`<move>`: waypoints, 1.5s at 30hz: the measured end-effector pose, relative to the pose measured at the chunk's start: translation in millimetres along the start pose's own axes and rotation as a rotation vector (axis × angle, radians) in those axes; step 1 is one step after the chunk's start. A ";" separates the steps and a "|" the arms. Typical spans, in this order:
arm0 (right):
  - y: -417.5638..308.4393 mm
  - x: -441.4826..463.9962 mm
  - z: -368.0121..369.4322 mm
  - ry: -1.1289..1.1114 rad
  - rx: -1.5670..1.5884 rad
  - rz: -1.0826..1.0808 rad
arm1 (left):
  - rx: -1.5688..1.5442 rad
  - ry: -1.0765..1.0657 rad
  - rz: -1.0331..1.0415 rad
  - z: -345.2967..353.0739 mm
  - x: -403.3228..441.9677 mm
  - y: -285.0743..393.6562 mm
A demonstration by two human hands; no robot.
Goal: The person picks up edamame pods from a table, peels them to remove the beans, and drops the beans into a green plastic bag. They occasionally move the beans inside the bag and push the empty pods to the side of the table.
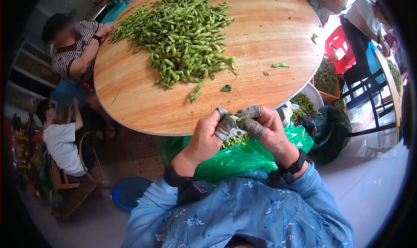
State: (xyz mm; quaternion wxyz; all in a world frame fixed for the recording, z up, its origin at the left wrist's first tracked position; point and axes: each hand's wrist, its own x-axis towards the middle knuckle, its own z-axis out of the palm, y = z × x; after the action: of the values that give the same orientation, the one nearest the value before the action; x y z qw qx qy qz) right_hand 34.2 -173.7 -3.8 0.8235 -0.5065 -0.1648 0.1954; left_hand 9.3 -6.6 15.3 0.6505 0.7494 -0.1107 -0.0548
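Note:
Both hands meet over my lap, just off the near edge of the round wooden table. My left hand has grey knitted covers on its thumb and a finger, closed on one side of a small green pod. The fingers of my right hand, covered the same way, pinch the pod's other side. Below them, shelled green beans lie in a green plastic bag. A large heap of green pods covers the table's left and middle part.
People sit at the left and lower left; others are at the far edge and right. Right of my hands stand a white basket of pods, a dark bag and an orange crate. A blue basin lies on the floor.

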 end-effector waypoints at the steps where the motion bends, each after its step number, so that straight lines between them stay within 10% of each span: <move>1: -0.5 -0.4 -0.3 0.010 -0.024 0.021 | -0.090 0.062 -0.004 2.0 0.8 -2.5; 26: -4.3 7.3 10.0 -0.107 -0.036 0.080 | -0.423 -0.006 -0.292 -12.7 -3.3 4.1; 35: -2.8 7.3 14.4 0.008 -0.861 -0.298 | -0.531 0.098 -0.290 -1.1 -2.1 -0.9; 45: -18.4 -2.5 12.3 0.042 -0.432 -0.076 | -0.522 0.169 -0.259 9.1 -4.6 -11.4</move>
State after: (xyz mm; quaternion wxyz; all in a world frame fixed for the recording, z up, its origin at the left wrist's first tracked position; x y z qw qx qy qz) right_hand 29.1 -172.9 17.9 0.7058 -0.6686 -0.2046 0.1135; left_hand 3.8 -12.8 2.4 0.8157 0.5665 0.0583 -0.1012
